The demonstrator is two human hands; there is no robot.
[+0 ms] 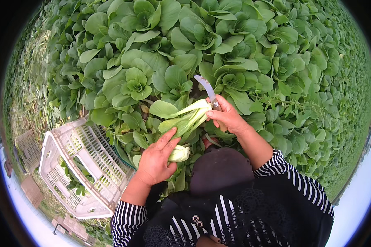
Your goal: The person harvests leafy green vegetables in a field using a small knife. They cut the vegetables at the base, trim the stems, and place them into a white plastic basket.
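My right hand [227, 116] grips the wooden handle of a curved harvesting knife [207, 88], its blade pointing up and away and specked with dirt. The thumb of that hand also touches the pale base of a cut bok choy [191, 115], whose leaves lie towards the left. My left hand [158, 157] rests its fingers on those leaves. Under the same palm sits a second bok choy [179, 153], its whitish base poking out to the right; most of its leaves are hidden by the hand.
Rows of growing bok choy [173, 77] fill the ground ahead. A white plastic crate [77, 173] stands tilted at my left, with greens in it. Farther left is another crate [28, 151]. A leafy weed [284, 100] grows at right. My dark-clothed knee [222, 169] is close below my hands.
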